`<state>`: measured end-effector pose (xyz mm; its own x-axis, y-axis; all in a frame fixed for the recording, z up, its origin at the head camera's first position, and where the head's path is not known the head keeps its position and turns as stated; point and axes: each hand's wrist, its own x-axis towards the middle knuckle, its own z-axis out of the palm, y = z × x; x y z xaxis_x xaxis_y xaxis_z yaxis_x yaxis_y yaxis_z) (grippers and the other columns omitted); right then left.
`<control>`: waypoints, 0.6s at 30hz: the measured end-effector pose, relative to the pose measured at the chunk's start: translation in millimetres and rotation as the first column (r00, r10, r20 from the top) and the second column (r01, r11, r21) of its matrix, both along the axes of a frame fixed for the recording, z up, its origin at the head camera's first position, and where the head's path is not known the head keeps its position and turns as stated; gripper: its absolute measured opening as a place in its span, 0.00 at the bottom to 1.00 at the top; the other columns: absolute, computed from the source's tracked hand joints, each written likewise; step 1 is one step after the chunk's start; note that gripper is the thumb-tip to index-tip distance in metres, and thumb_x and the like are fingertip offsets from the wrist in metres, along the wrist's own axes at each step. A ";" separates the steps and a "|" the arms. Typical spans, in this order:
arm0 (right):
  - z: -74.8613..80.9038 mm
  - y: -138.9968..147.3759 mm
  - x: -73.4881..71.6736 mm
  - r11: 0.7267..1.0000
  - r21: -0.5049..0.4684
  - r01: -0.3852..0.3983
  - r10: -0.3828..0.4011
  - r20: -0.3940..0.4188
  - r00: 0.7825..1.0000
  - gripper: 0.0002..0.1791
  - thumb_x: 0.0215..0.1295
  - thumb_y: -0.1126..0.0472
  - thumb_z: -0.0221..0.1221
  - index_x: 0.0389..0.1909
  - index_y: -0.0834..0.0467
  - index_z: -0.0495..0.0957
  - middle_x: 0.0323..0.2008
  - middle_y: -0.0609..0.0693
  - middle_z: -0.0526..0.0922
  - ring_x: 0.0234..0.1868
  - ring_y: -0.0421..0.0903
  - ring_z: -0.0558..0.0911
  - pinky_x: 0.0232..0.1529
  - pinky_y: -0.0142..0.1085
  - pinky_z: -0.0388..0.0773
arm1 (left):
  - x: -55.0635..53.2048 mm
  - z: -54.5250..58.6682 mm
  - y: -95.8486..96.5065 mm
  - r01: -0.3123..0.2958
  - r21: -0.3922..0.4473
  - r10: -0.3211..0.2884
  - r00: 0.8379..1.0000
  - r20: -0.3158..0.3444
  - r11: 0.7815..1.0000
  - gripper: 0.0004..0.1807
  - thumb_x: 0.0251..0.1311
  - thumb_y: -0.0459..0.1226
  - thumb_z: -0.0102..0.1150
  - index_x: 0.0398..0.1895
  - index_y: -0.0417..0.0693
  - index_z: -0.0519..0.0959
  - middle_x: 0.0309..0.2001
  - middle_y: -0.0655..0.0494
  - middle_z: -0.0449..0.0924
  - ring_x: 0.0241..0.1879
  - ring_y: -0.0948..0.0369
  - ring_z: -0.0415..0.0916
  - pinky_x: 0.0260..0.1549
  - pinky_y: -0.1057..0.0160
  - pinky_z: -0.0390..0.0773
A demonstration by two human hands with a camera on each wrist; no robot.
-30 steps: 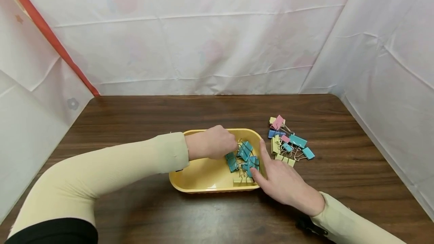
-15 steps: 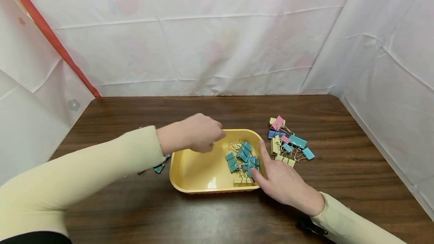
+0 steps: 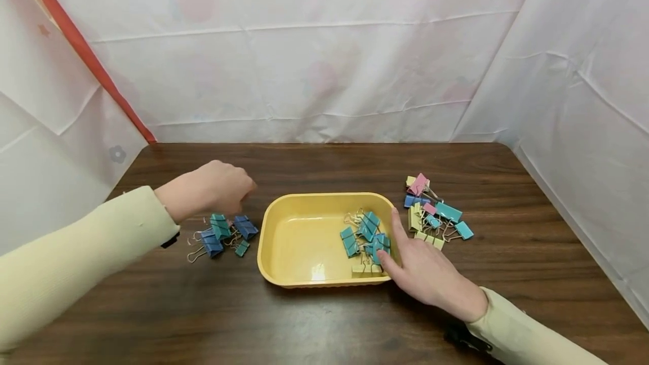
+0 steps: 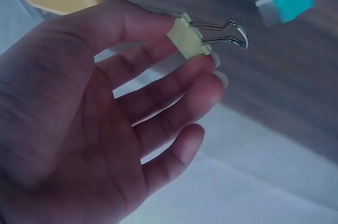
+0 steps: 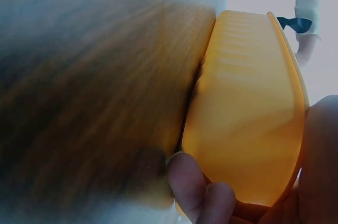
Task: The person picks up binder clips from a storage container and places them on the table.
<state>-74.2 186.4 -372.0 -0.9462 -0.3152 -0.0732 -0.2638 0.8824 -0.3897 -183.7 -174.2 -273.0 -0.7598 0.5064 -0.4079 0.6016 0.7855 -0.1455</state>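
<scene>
We pinch a small yellow clip (image 4: 188, 39) in our left hand (image 3: 210, 186), raised over the table (image 3: 203, 314) near the blue and green clips (image 3: 210, 243), left of the tray (image 3: 296, 246). Our right hand (image 3: 431, 272) grips the tray's end. We judge the clip light, stiff and sturdy, perhaps slick; its flat body (image 4: 185, 43), clear of the wire handles (image 4: 211, 26), should give the surest hold.

Bright head view, glare in yellow tray (image 3: 304, 249), wrist views softer, tabletop (image 5: 95, 86) blurred there
</scene>
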 end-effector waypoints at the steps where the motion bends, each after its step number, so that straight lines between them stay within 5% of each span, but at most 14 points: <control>1: -0.3 0.0 -0.2 1.000 0.000 0.001 -0.001 0.001 1.000 0.49 0.73 0.41 0.50 0.79 0.61 0.34 0.12 0.44 0.67 0.15 0.39 0.70 0.18 0.38 0.66 | -2.6 -4.5 -3.8 -0.025 -0.012 0.025 0.999 0.026 1.000 0.07 0.56 0.34 0.64 0.26 0.54 0.77 0.24 0.61 0.74 0.23 0.61 0.72 0.23 0.59 0.74; 9: -2.0 -1.6 -0.5 1.000 0.000 0.003 -0.003 0.006 1.000 0.49 0.73 0.42 0.50 0.79 0.61 0.35 0.12 0.45 0.67 0.13 0.40 0.68 0.17 0.38 0.65 | -22.5 -37.0 -33.3 -0.128 -0.027 0.131 0.983 0.133 0.991 0.04 0.56 0.34 0.63 0.31 0.51 0.78 0.27 0.58 0.75 0.26 0.58 0.71 0.26 0.58 0.72; 18: -0.7 0.3 -0.3 1.000 -0.001 0.007 -0.007 -0.004 1.000 0.48 0.73 0.42 0.50 0.79 0.61 0.35 0.12 0.45 0.67 0.13 0.40 0.68 0.17 0.38 0.64 | -35.7 -26.2 -33.5 -0.144 0.053 0.137 0.984 0.115 0.988 0.12 0.57 0.35 0.62 0.45 0.46 0.81 0.37 0.55 0.81 0.36 0.55 0.78 0.37 0.48 0.79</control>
